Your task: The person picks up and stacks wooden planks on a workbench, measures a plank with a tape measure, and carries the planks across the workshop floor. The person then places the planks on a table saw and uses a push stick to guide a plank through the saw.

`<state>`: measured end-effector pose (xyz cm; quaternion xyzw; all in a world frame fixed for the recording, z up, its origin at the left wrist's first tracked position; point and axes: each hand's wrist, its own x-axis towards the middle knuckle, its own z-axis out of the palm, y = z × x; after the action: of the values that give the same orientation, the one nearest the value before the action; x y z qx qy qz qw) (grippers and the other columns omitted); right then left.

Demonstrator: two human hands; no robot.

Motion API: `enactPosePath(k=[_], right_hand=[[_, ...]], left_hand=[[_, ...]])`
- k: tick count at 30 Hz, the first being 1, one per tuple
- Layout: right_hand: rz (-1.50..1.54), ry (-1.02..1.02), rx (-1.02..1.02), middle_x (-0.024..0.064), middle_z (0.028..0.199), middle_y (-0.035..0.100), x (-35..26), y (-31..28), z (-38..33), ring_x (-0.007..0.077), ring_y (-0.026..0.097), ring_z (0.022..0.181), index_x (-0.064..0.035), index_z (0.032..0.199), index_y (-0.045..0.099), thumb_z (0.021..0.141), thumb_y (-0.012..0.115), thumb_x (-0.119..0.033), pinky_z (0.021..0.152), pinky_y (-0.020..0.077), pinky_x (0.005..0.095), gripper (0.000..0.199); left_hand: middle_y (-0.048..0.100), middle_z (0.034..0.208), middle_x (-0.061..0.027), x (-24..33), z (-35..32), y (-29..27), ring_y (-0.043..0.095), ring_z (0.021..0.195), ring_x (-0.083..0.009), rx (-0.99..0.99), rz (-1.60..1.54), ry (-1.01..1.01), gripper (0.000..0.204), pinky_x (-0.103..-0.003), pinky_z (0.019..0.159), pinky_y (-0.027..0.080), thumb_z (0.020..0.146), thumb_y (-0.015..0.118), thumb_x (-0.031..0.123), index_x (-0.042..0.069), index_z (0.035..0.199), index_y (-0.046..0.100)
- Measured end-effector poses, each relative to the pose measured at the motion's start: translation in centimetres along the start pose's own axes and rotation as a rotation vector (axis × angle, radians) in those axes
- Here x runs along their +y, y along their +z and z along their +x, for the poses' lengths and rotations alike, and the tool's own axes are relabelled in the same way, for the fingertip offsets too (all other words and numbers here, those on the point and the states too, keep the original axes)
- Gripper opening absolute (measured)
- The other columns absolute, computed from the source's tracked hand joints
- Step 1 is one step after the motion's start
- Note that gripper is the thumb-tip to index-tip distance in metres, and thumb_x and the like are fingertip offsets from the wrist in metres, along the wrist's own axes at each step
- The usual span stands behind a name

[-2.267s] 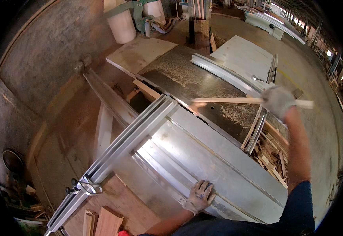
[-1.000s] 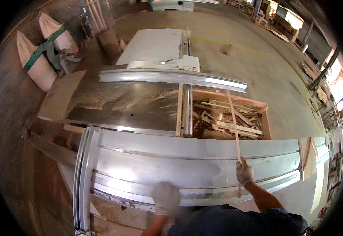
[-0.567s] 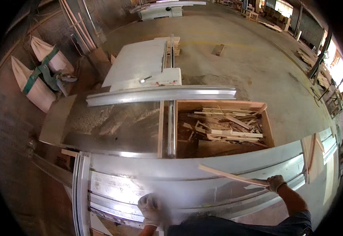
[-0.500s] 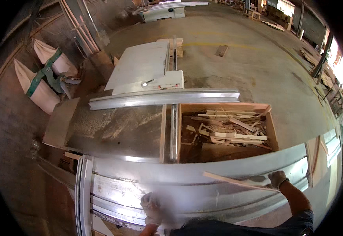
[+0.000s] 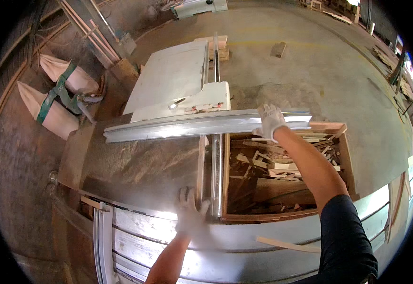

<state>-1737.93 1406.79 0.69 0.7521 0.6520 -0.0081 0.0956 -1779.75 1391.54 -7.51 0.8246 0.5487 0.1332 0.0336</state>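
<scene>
My right hand (image 5: 270, 124), in a pale work glove, reaches far forward over the long silvery metal rail (image 5: 183, 128) and grips it near its right end. My left hand (image 5: 191, 215), also gloved and partly blurred, is over the near edge of the dark saw table (image 5: 140, 165). Its fingers are spread, close to an upright-running wooden strip (image 5: 201, 165), and it holds nothing; whether it touches the surface I cannot tell. A thin curved wood strip (image 5: 287, 244) lies on the metal sliding table (image 5: 263, 265), its right end hidden behind my right sleeve.
A wooden box (image 5: 350, 165) with many offcuts stands beyond the sliding table, under my right forearm. Behind the rail is a white machine panel (image 5: 168, 75). Pale dust bags (image 5: 55, 113) with green bands stand at the left. A wood block (image 5: 278, 49) lies on the floor.
My right hand has left the thin wood strip on the sliding table and reached forward to the rail. My left hand has moved forward to the saw table's edge. The view has shifted.
</scene>
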Motion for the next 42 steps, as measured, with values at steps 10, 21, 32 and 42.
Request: enactPosePath(k=[10,21,32,42], right_hand=[[0.156,0.06,-0.22,0.017,0.141,0.069,0.1,1.3,8.2,0.0302,0.065,0.133,-0.0042,0.15,0.056,0.08,0.073,-0.08,0.11,0.0488,0.0443,0.104],[0.151,0.098,-0.303,0.0148,0.146,0.067,-1.0,-1.6,4.9,0.0257,0.065,0.134,-0.0058,0.154,0.055,0.078,0.07,-0.086,0.107,0.0531,0.0376,0.112],[0.11,0.121,-0.192,0.0193,0.149,0.063,-2.6,0.3,-0.5,0.0302,0.063,0.135,-0.0039,0.155,0.053,0.074,0.076,-0.084,0.111,0.0494,0.0388,0.116],[0.158,0.12,-0.254,0.0205,0.149,0.063,-2.4,1.6,-1.1,0.0304,0.062,0.136,-0.0012,0.154,0.053,0.076,0.072,-0.083,0.111,0.0489,0.0376,0.114]], left_hand=[[0.042,0.156,-0.0295,0.0,1.1,0.8,0.032,0.149,-0.0523,-0.043,-0.112,-0.132,0.075,-0.067,0.121,0.03,0.091,0.079,0.047,0.001,0.147,0.056],[0.033,0.163,-0.0322,1.1,1.1,-1.0,0.02,0.157,-0.0489,-0.091,-0.357,-0.271,0.09,-0.066,0.128,0.019,0.096,0.066,0.066,0.0,0.155,0.047],[0.035,0.158,-0.0381,-0.9,1.6,0.9,0.02,0.158,-0.0526,-0.004,-0.032,-0.139,0.098,-0.067,0.128,0.016,0.101,0.052,0.073,-0.007,0.158,0.038],[0.042,0.16,-0.03,-2.4,6.4,1.2,0.034,0.153,-0.0474,0.052,-0.05,-0.067,0.088,-0.064,0.125,0.028,0.102,0.057,0.066,0.0,0.158,0.042]])
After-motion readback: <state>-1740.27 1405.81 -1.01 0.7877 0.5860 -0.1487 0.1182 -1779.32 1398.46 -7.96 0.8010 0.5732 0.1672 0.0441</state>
